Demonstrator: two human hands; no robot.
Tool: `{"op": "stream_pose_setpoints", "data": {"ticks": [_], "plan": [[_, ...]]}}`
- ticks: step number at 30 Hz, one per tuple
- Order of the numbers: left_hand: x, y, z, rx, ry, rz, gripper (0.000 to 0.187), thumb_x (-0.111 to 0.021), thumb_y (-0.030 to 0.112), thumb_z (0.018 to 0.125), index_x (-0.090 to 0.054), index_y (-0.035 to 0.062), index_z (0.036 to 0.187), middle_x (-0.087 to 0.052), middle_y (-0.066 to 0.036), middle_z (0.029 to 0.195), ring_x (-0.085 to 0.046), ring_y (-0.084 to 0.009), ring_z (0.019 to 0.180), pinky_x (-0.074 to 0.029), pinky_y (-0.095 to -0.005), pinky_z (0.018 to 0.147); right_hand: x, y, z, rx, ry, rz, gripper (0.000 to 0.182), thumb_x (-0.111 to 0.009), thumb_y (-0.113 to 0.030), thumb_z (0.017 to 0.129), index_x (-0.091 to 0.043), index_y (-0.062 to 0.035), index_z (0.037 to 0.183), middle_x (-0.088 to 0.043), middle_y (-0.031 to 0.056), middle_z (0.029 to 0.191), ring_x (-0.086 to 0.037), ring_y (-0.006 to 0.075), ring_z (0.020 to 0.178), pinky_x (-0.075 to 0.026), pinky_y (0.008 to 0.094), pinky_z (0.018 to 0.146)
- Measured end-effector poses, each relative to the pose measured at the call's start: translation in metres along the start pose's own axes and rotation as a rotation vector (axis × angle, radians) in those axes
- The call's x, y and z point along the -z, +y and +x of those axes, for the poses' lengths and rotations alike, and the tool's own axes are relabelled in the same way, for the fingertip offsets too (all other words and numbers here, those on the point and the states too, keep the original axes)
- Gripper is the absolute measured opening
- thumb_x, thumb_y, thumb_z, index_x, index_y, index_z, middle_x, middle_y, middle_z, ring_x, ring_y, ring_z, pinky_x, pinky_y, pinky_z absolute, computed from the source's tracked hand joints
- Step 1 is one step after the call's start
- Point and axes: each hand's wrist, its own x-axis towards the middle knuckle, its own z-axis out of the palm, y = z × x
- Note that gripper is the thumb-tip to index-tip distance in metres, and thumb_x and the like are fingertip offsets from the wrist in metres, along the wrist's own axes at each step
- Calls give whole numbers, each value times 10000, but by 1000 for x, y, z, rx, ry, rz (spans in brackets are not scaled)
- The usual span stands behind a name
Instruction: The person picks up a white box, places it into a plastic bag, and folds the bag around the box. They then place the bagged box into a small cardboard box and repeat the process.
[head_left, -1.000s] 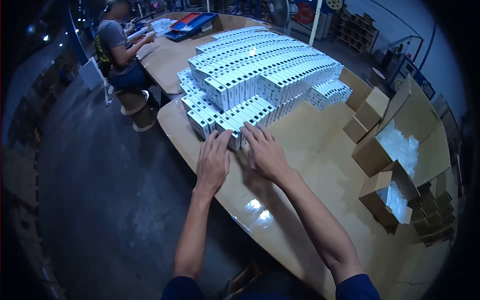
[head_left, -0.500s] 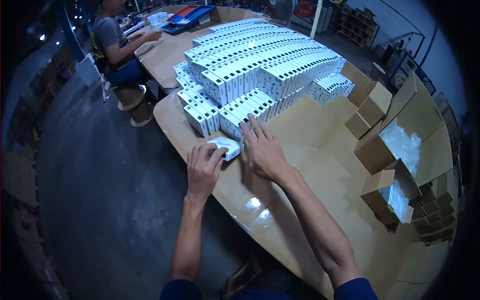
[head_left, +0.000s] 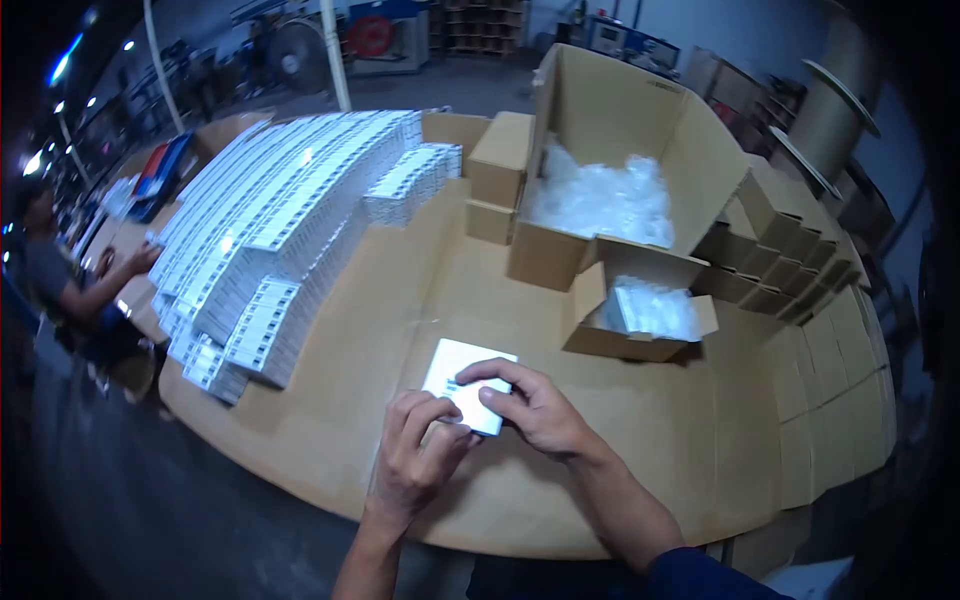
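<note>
Both hands have hold of a small flat white box (head_left: 462, 360) with some dark print, above the cardboard-covered table in the head view. My left hand (head_left: 415, 455) grips its near left corner with curled fingers. On the right side, my right hand (head_left: 535, 408) bends its index finger over the top face, with the thumb close by. The fingers hide part of the near edge. To the left stand stacked rows of similar white boxes (head_left: 262, 325), apart from both hands.
An open carton (head_left: 552, 258) with clear plastic packing stands at the back right. In front of it sits a smaller open carton (head_left: 625, 348) with similar packing. Closed brown boxes (head_left: 500, 160) stand beside them. A co-worker (head_left: 75, 270) is at the far left.
The view has swung right, towards the cartons. The white box has moved away from the stack's front, and my right hand has left the stacked boxes to grip it too.
</note>
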Motion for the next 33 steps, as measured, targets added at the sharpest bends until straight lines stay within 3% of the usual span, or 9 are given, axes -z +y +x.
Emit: {"op": "stream_pose_setpoints", "data": {"ticks": [7, 11, 16, 17, 21, 24, 29, 32, 33], "plan": [[-88, -11, 159, -20, -97, -231, 199, -777, 105, 872, -636, -5, 959, -659, -145, 951, -675, -292, 883, -544, -391, 775, 130, -77, -49, 134, 374, -320, 225, -503, 7, 1040, -710, 2, 1126, -689, 57, 1018, -664, 96, 860, -558, 252, 768], [-172, -52, 254, -110, -140, -157, 252, -783, 81, 848, -647, -22, 1033, -675, -171, 958, -676, -327, 895, -539, -403, 812, 199, -120, -30, 356, 559, -740, 216, -616, -93, 987, -739, -68, 1164, -626, 31, 879, -499, 78, 677, -441, 242, 632], [-274, -116, 305, -120, -460, -2, 262, -788, 98, 843, -675, -27, 1043, -710, -208, 947, -704, -366, 932, -544, -430, 827, 245, -143, 14, 373, 750, -1136, 309, -690, -165, 934, -743, -162, 1238, -504, 93, 824, -535, 256, 749, -480, 380, 755], [-284, -122, 309, -98, -585, 52, 257, -785, 103, 847, -680, -27, 1042, -716, -216, 942, -710, -371, 932, -546, -433, 830, 257, -141, 23, 338, 725, -1138, 350, -724, -223, 916, -733, -136, 1255, -594, 176, 993, -613, 318, 897, -508, 418, 856], [-258, -90, 329, 6, -461, -256, 186, -722, 129, 937, -648, -29, 1001, -722, -201, 909, -736, -313, 877, -565, -409, 821, 291, -131, 55, 310, 686, -1121, 464, -790, -329, 857, -727, -89, 1249, -627, 288, 1222, -626, 388, 1177, -484, 449, 1047], [-236, -70, 336, -5, -349, -365, 184, -692, 130, 974, -612, -29, 1022, -719, -170, 906, -735, -259, 863, -566, -386, 790, 305, -124, 71, 305, 764, -1270, 439, -806, -354, 843, -752, -94, 1193, -650, 276, 1158, -642, 404, 1119, -501, 454, 1006], [-209, -37, 330, 309, -61, -562, 174, -586, 175, 1066, -581, 1, 1048, -550, -9, 743, -537, -59, 635, -449, -262, 560, 283, -139, 56, 338, 685, -910, 367, -707, -309, 971, -719, 51, 902, -652, 116, 810, -617, 227, 747, -510, 388, 756], [-213, -39, 313, 162, 204, -662, 199, -597, 225, 1067, -546, 35, 1037, -543, 23, 743, -459, -61, 542, -406, -251, 489, 249, -146, 32, 341, 646, -454, 396, -659, -307, 1020, -705, 34, 824, -577, 17, 714, -571, 127, 711, -477, 340, 686], [-198, -26, 304, 294, 163, -765, 192, -606, 224, 1063, -539, 45, 1044, -543, 27, 748, -466, -57, 559, -412, -246, 498, 244, -145, 22, 365, 647, -512, 427, -614, -304, 1055, -698, 19, 788, -552, -29, 703, -550, 78, 718, -460, 288, 674]]}}
